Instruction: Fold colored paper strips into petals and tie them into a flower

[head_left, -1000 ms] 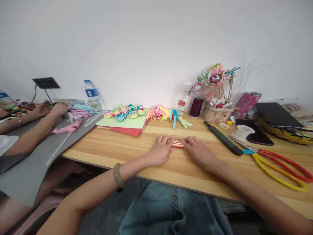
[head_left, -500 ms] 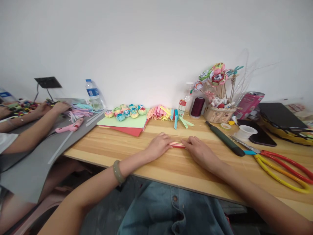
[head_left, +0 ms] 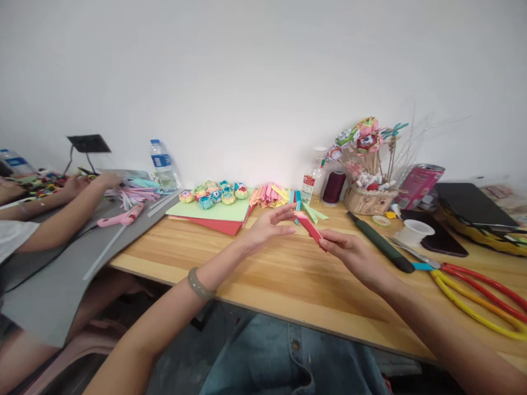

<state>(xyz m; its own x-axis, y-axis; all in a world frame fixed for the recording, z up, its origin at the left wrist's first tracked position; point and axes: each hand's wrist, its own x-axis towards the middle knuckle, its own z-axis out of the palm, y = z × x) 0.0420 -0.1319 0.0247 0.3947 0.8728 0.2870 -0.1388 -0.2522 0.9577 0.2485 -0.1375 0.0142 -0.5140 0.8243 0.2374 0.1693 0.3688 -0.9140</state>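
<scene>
Tabletop (head_left: 263, 280) edge runs nearer than the red strip (head_left: 310, 227), now raised. Right hand (head_left: 349, 253) pinches it; left hand (head_left: 265, 229) gapes, contact unclear.

Right-hand grip (head_left: 349, 253) holds seemingly folded red paper (head_left: 309, 226)

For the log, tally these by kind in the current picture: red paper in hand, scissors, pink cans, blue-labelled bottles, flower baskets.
Folded red paper in the right hand: 1
Scissors: 1
Pink can: 1
Blue-labelled bottles: 2
Flower basket: 1
Total: 6
</scene>
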